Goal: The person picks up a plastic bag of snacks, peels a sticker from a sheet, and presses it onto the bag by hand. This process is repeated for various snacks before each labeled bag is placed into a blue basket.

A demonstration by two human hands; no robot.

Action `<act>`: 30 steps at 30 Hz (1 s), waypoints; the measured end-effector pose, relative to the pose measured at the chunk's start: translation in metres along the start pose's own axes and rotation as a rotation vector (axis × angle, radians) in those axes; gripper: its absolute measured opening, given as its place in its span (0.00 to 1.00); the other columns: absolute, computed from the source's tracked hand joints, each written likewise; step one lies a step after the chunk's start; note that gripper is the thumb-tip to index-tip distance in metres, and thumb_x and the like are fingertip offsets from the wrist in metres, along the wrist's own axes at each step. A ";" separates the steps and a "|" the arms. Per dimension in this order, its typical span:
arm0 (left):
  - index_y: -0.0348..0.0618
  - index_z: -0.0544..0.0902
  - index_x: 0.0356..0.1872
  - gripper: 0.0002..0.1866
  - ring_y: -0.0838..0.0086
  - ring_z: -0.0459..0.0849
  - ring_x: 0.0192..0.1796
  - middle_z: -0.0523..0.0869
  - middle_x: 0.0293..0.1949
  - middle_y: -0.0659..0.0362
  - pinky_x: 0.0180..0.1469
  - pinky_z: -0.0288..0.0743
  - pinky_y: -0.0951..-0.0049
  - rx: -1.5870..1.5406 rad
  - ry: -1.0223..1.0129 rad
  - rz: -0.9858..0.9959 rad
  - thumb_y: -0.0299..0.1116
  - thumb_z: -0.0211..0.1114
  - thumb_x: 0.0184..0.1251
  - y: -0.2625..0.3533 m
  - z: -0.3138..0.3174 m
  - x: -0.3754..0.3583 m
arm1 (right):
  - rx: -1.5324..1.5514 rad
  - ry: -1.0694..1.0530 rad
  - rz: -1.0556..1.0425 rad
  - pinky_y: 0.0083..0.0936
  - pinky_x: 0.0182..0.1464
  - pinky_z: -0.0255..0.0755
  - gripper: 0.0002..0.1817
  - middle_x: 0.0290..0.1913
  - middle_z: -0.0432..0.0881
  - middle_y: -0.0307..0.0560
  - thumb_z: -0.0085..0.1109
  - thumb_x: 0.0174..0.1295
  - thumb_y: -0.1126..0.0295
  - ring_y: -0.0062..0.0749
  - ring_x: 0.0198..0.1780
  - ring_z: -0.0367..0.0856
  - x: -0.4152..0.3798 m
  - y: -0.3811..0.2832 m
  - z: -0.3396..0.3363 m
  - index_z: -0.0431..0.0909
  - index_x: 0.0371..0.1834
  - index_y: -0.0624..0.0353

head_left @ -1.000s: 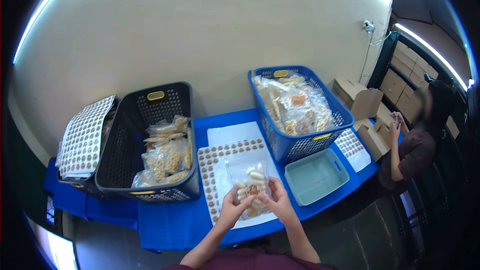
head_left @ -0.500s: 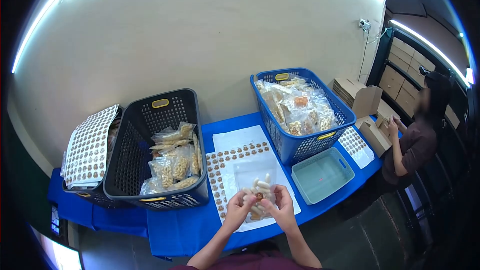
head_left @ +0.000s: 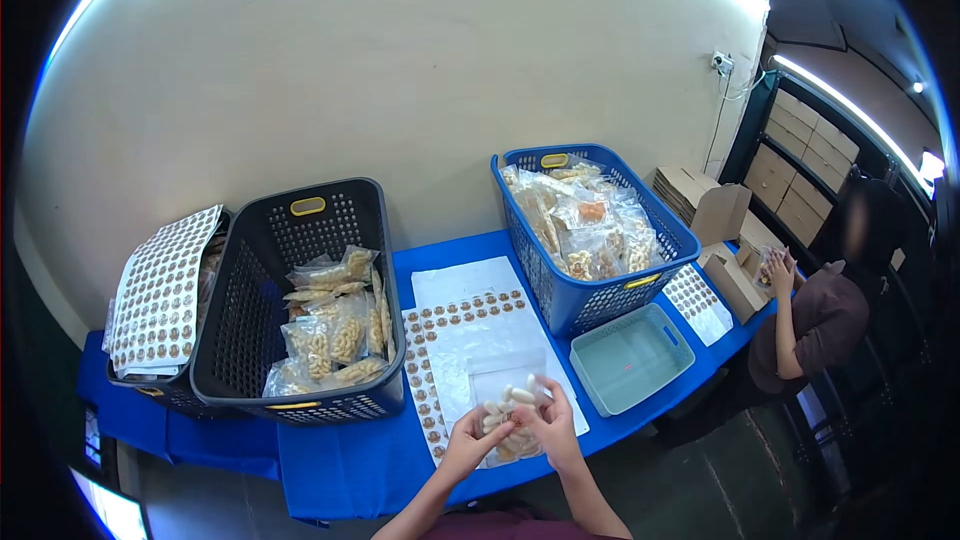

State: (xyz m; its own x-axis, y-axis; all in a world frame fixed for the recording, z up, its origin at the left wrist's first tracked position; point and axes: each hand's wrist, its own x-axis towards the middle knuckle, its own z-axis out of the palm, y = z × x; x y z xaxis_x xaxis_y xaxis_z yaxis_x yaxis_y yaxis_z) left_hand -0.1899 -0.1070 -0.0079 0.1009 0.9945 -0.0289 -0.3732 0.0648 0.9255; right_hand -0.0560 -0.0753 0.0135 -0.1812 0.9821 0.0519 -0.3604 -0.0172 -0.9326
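Both my hands grip a clear plastic bag [head_left: 507, 392] of white oblong pieces, held above the sticker sheet [head_left: 425, 380] on the blue table. My left hand [head_left: 468, 445] pinches the bag's left side. My right hand [head_left: 552, 432] closes on its right side, with the thumb at a small round brown sticker [head_left: 516, 420] on the bag's front. The bag's lower edge is partly hidden by my fingers. Rows of round brown stickers run along the top and left of the sheet, and its middle is bare backing.
A dark basket [head_left: 225, 315] with packed bags stands left, beside another topped with sticker sheets [head_left: 165, 290]. Right are a blue basket [head_left: 560, 300] full of bags, a green tray [head_left: 620, 402], more stickers [head_left: 697, 302] and cardboard boxes [head_left: 735, 285]. A co-worker [head_left: 815, 325] holds a small packet.
The view has shifted slightly. My right thumb has moved closer to the sticker on the bag. The co-worker's hands have risen, and a packet now shows in them.
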 end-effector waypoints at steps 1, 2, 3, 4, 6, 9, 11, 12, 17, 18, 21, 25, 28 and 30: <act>0.33 0.73 0.47 0.18 0.79 0.78 0.41 0.80 0.40 0.58 0.43 0.74 0.79 0.034 -0.018 -0.001 0.29 0.64 0.57 0.001 0.000 0.001 | -0.050 -0.026 -0.016 0.16 0.42 0.71 0.26 0.38 0.76 0.44 0.61 0.52 0.78 0.21 0.39 0.76 0.001 0.002 0.000 0.61 0.54 0.64; 0.33 0.73 0.47 0.18 0.79 0.78 0.41 0.80 0.40 0.58 0.43 0.74 0.80 0.042 -0.030 -0.014 0.29 0.64 0.57 0.001 0.000 0.001 | -0.104 0.011 0.020 0.15 0.37 0.71 0.18 0.36 0.76 0.41 0.61 0.52 0.77 0.18 0.35 0.76 0.001 0.001 0.003 0.69 0.46 0.63; 0.33 0.73 0.47 0.18 0.79 0.78 0.41 0.80 0.40 0.58 0.44 0.74 0.80 0.050 -0.042 -0.027 0.29 0.64 0.56 0.001 0.001 0.002 | -0.113 0.005 0.003 0.15 0.36 0.71 0.16 0.35 0.76 0.40 0.61 0.52 0.77 0.17 0.34 0.75 0.002 0.002 0.001 0.70 0.44 0.63; 0.33 0.73 0.47 0.18 0.79 0.78 0.41 0.80 0.40 0.58 0.44 0.73 0.80 0.059 -0.054 -0.039 0.29 0.64 0.56 0.002 0.001 0.003 | -0.122 0.000 -0.015 0.15 0.35 0.71 0.14 0.34 0.76 0.40 0.60 0.53 0.76 0.17 0.33 0.75 0.004 0.006 -0.003 0.70 0.42 0.63; 0.33 0.73 0.46 0.18 0.79 0.78 0.41 0.80 0.40 0.58 0.44 0.73 0.80 0.058 -0.066 -0.074 0.29 0.64 0.56 -0.003 -0.001 0.006 | -0.136 0.015 -0.038 0.14 0.34 0.70 0.11 0.32 0.76 0.39 0.60 0.54 0.75 0.16 0.32 0.74 0.006 0.010 -0.006 0.71 0.38 0.63; 0.32 0.73 0.46 0.18 0.79 0.78 0.41 0.80 0.40 0.58 0.45 0.73 0.80 0.061 -0.086 -0.116 0.30 0.64 0.56 -0.002 0.001 0.009 | -0.152 0.074 -0.051 0.14 0.33 0.69 0.09 0.30 0.76 0.37 0.60 0.55 0.73 0.15 0.31 0.73 0.002 0.016 -0.012 0.72 0.35 0.63; 0.32 0.73 0.46 0.18 0.80 0.78 0.41 0.80 0.40 0.58 0.45 0.73 0.80 0.075 -0.109 -0.142 0.30 0.64 0.56 -0.011 -0.002 0.010 | -0.166 0.108 -0.062 0.14 0.33 0.69 0.09 0.30 0.76 0.37 0.60 0.55 0.71 0.14 0.31 0.73 -0.002 0.019 -0.017 0.72 0.35 0.63; 0.33 0.73 0.46 0.18 0.79 0.78 0.41 0.80 0.40 0.58 0.45 0.73 0.80 0.088 -0.111 -0.171 0.30 0.64 0.56 -0.008 0.000 0.010 | -0.194 0.111 -0.070 0.14 0.33 0.69 0.10 0.31 0.77 0.38 0.60 0.56 0.70 0.15 0.31 0.74 -0.003 0.025 -0.023 0.73 0.36 0.64; 0.34 0.74 0.46 0.17 0.80 0.79 0.41 0.81 0.40 0.58 0.45 0.73 0.80 0.084 -0.076 -0.187 0.31 0.63 0.58 -0.014 0.001 0.012 | -0.041 0.053 0.072 0.15 0.41 0.69 0.13 0.38 0.78 0.42 0.60 0.55 0.72 0.19 0.37 0.76 -0.009 0.022 -0.034 0.72 0.42 0.64; 0.34 0.74 0.46 0.17 0.80 0.79 0.41 0.81 0.40 0.58 0.44 0.73 0.80 0.088 -0.050 -0.177 0.32 0.62 0.59 -0.015 0.002 0.013 | -0.038 0.024 0.067 0.16 0.43 0.69 0.14 0.39 0.78 0.42 0.60 0.55 0.72 0.20 0.39 0.76 -0.010 0.021 -0.035 0.71 0.43 0.65; 0.35 0.74 0.47 0.16 0.80 0.79 0.41 0.81 0.40 0.59 0.43 0.73 0.80 0.015 -0.031 -0.238 0.35 0.60 0.61 -0.016 0.001 0.020 | -0.089 -0.010 0.097 0.18 0.47 0.68 0.17 0.41 0.77 0.43 0.61 0.53 0.74 0.21 0.43 0.75 -0.014 0.025 -0.038 0.70 0.44 0.64; 0.35 0.75 0.45 0.15 0.82 0.78 0.40 0.81 0.38 0.59 0.42 0.72 0.81 0.018 0.021 -0.119 0.36 0.58 0.63 -0.018 0.010 0.025 | -0.144 -0.045 0.148 0.19 0.47 0.68 0.17 0.41 0.76 0.43 0.63 0.51 0.74 0.22 0.44 0.74 -0.015 0.029 -0.046 0.70 0.43 0.63; 0.34 0.77 0.42 0.15 0.83 0.77 0.40 0.81 0.38 0.59 0.41 0.71 0.83 0.080 0.052 -0.051 0.37 0.59 0.62 -0.030 0.014 0.033 | -0.112 -0.032 0.156 0.20 0.49 0.68 0.20 0.44 0.74 0.43 0.62 0.52 0.75 0.22 0.46 0.73 -0.014 0.027 -0.049 0.66 0.47 0.64; 0.35 0.78 0.39 0.14 0.83 0.77 0.39 0.81 0.37 0.59 0.40 0.70 0.83 0.225 0.083 0.025 0.36 0.61 0.60 -0.041 0.013 0.043 | -0.076 -0.022 0.122 0.20 0.48 0.69 0.20 0.44 0.74 0.43 0.61 0.52 0.75 0.22 0.45 0.73 -0.012 0.027 -0.055 0.66 0.47 0.64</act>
State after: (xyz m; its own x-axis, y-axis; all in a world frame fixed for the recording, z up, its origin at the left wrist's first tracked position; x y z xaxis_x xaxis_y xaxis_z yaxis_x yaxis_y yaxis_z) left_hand -0.1580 -0.0679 -0.0423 0.0151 0.9995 -0.0275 -0.1591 0.0296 0.9868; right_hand -0.0133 -0.0776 -0.0316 -0.2393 0.9693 -0.0565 -0.2645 -0.1211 -0.9568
